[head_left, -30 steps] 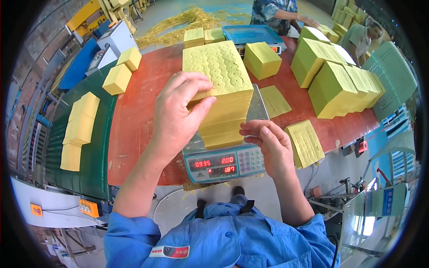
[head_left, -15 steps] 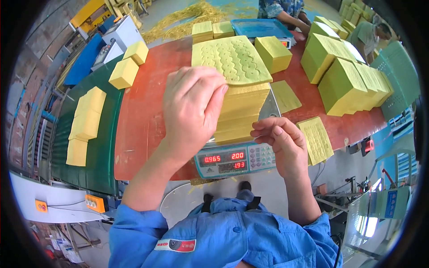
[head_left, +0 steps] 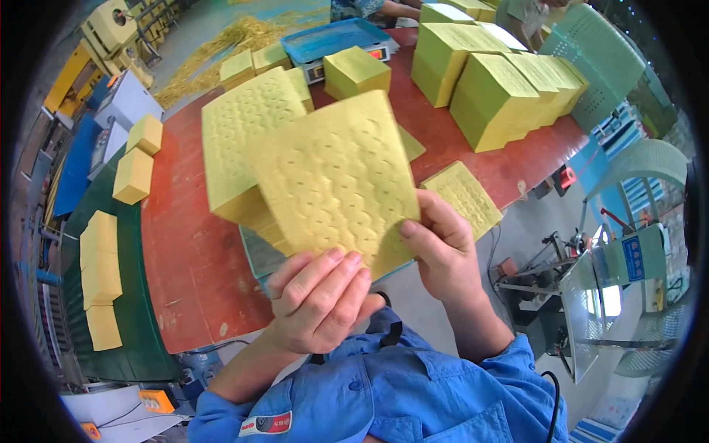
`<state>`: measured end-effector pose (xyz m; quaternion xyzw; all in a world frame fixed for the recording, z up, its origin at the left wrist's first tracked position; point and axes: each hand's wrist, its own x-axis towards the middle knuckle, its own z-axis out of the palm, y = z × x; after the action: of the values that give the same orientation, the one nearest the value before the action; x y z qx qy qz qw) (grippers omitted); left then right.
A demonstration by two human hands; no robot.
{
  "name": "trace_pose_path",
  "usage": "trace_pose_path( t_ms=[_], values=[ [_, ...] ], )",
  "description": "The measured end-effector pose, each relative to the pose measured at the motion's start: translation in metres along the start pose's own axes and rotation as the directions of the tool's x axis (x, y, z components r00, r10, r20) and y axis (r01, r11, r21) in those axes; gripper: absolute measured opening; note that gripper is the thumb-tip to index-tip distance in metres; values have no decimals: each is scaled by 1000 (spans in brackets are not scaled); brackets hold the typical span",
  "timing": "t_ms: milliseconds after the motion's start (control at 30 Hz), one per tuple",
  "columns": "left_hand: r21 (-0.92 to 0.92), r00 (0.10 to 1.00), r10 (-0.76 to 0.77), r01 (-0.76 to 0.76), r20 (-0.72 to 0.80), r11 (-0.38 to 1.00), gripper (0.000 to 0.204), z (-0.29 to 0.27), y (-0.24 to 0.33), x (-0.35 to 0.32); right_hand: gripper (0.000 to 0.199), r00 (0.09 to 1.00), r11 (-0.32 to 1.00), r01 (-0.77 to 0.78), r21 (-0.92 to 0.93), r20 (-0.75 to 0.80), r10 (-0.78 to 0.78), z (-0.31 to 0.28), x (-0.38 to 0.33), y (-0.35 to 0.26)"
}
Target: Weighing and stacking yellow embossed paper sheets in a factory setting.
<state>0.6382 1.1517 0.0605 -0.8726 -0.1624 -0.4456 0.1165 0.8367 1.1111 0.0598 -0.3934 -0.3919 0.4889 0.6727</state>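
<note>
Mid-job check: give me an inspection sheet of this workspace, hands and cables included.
Surface: red tabletop, scuffed in places; green surface along its left.
Job's things: patterned yellow sheet held up, partly covering a tall yellow stack; scale mostly hidden.
Clutter: patterned yellow pad at the near-right edge.
Hands: left hand on the sheet's lower edge; right hand gripping its right edge.
Cables: black cable by the right sleeve.
Surroundings: straw on the floor.

A squarish yellow sheet [head_left: 340, 177] is held up in the air — pressed with wavy, scalloped rows and little dots, its patterned face on show. It tilts a bit askew — near the tall yellow stack [head_left: 247, 118].
</note>
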Motion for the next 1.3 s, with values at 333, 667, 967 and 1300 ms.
trace_pose_path(
  t_ms=[333, 667, 967, 1300],
  values=[
    [-459, 962, -47, 171, 270, 872, 46, 164, 68, 6, 34, 916, 931, -158, -328, -400, 14, -180, -20, 7],
    [-414, 885, -156, 354, 439, 839, 48, 220, 99, 4, 36, 903, 738, -403, -542, -368, 222, -243, 8, 17],
    [-372, 879, -194, 372, 436, 850, 43, 228, 106, 1, 38, 958, 454, -243, -857, -286, -26, -242, 11, 25],
    [-339, 864, -152, 343, 480, 876, 50, 215, 111, 4, 31, 943, 19, -2, -1000, -8, -333, -241, 6, 30]
  ],
)
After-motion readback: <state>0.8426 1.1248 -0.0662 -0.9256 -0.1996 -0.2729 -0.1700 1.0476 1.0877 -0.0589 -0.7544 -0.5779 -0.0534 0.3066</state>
